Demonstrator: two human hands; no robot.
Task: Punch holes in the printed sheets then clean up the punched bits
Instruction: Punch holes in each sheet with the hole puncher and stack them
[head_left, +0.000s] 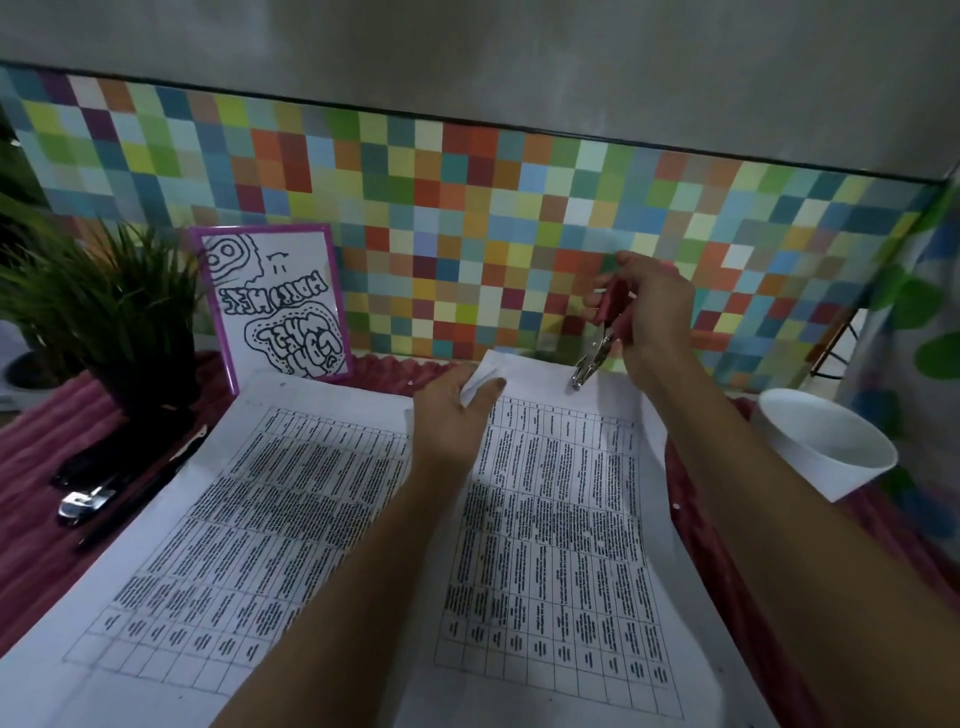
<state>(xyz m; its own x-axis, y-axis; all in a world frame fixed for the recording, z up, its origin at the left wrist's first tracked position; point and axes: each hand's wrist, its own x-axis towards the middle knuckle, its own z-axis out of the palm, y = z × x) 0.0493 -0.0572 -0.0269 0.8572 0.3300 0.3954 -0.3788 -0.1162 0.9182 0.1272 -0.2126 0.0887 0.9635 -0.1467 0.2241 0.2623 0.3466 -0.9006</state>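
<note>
The right hand (652, 317) has its fingers curled round a red-handled metal hole punch (602, 340), whose head meets the white printed sheet's (561, 519) far edge. Just beside it, the left hand (454, 415) pinches the sheet's corner.

Two printed sheets with dense tables, laid side by side. The left sheet (234, 519) lies flat on the pink cloth. The right sheet (561, 545) overlaps its right edge; its far left corner is curled up and pinched by the left hand (452, 415). The hole punch (597, 348), a plier type with pink handles and a metal head, is gripped by the right hand (649, 312) and tilted head-down, with the head set on the right sheet's far edge. Punched bits (675, 505), tiny white dots, are scattered on the cloth just beside the right sheet.
</note>
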